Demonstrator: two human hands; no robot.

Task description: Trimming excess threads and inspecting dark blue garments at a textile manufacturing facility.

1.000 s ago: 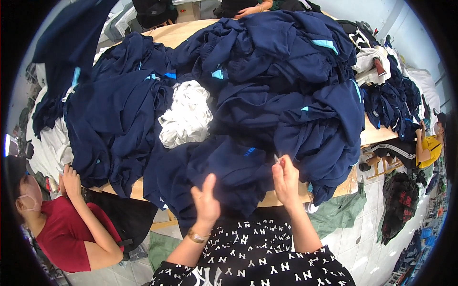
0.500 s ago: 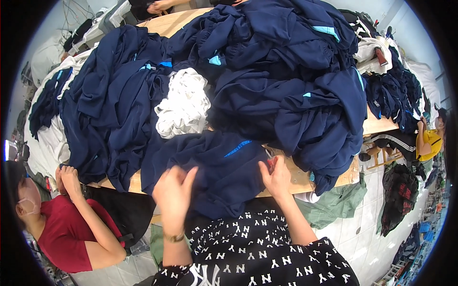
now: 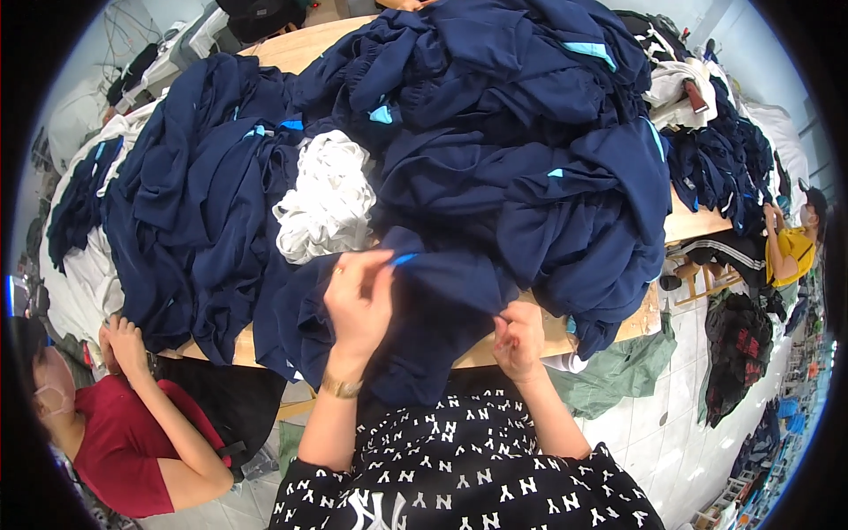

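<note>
A navy garment (image 3: 446, 305) with a bright blue strip lies in front of me, its near part draping over the table edge. My left hand (image 3: 360, 300), slightly blurred, is closed, pinching the cloth beside the blue strip. At the garment's right edge, my right hand (image 3: 519, 340) is closed, with thumb and fingertips on the fabric. Whether anything else sits in its curled fingers I cannot make out. The cloth is spread between both hands. Just beyond lies a bundle of white strips (image 3: 327, 199).
Large navy garment heaps (image 3: 477, 150) cover the wooden table (image 3: 309, 44), with another pile (image 3: 190, 194) at left. A person in red (image 3: 141, 442) sits close on my left. Someone in yellow (image 3: 791, 256) is far right. Green cloth (image 3: 623, 371) lies on the floor.
My left hand has moved up and right, onto the cloth by the blue strip. My right hand has lowered slightly and its fingers have curled at the garment's edge. The cloth has shifted.
</note>
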